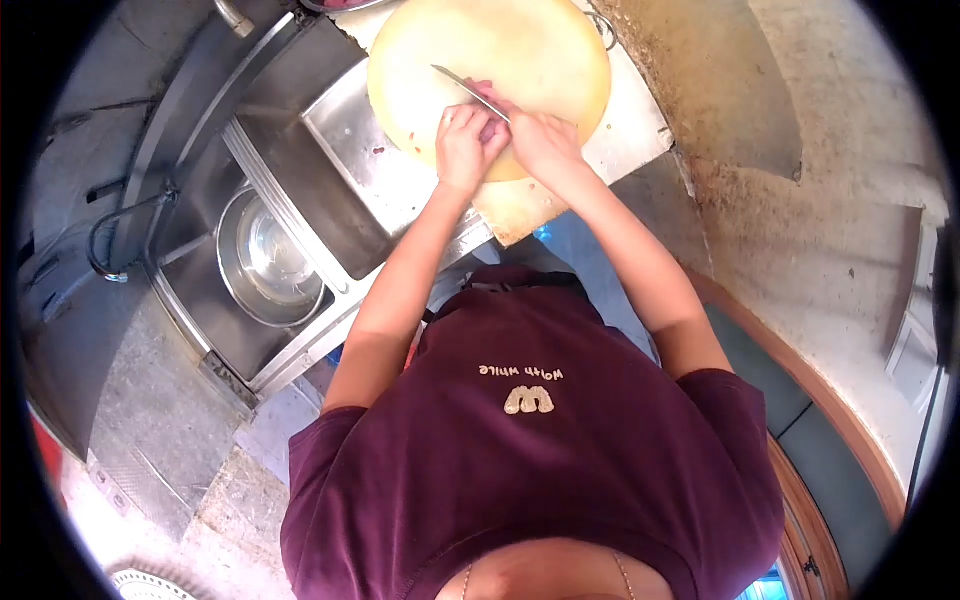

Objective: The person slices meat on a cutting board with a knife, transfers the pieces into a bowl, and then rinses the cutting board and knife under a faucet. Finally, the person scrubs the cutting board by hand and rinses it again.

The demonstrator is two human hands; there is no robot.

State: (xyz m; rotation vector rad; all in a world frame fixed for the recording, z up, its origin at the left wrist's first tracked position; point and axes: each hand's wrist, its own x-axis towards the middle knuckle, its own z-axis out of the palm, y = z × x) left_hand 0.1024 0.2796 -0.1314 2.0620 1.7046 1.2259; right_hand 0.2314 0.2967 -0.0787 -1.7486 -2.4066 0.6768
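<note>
A round pale-yellow cutting board (520,40) lies on a steel counter. Both my hands meet at its near edge. My right hand (540,140) grips a knife (470,92), whose thin blade points up and to the left across the board. My left hand (462,140) is curled beside it, pinching a small pinkish piece of food (491,130) right under the blade. The piece is mostly hidden by my fingers. Small reddish scraps dot the board's left rim.
To the left is a steel sink (300,170) with a round metal bowl (265,255) in the lower basin and a tap (115,230) farther left. A stained concrete wall (780,150) rises on the right, with a curved wooden frame (830,420) below it.
</note>
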